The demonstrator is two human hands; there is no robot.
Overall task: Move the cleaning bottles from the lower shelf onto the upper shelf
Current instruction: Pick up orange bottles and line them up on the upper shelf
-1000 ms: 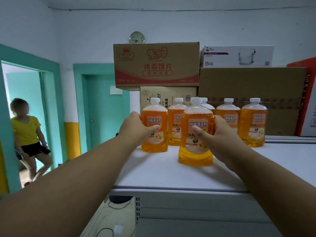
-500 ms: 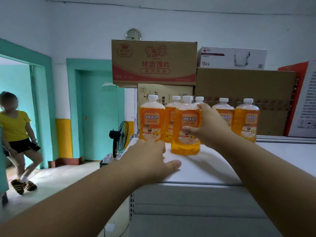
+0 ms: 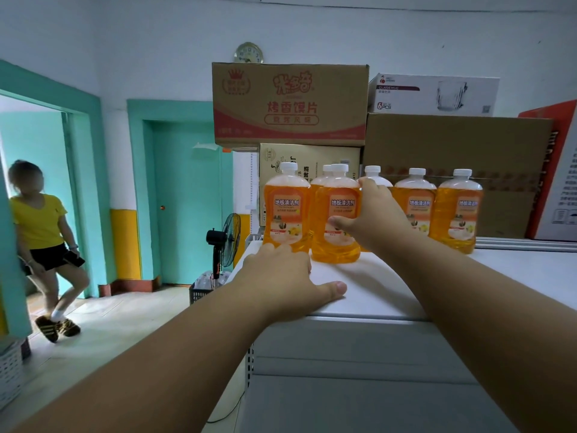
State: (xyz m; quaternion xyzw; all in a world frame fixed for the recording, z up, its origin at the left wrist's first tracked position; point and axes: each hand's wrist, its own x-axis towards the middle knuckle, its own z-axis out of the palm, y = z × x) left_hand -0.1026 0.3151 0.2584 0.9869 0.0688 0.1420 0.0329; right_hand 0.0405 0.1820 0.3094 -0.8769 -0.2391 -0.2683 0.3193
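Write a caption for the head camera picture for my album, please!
Right hand holds an orange bottle on the white shelf; left hand rests flat beside it.

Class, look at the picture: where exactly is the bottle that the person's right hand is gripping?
The gripped bottle stands on the white upper shelf, left of centre, just right of the leftmost bottle, with the right hand on its right side.

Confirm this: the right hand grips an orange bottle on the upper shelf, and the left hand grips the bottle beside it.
Not quite. In the head view the left hand holds nothing; it rests flat on the upper shelf. The right hand does grip an orange bottle there.
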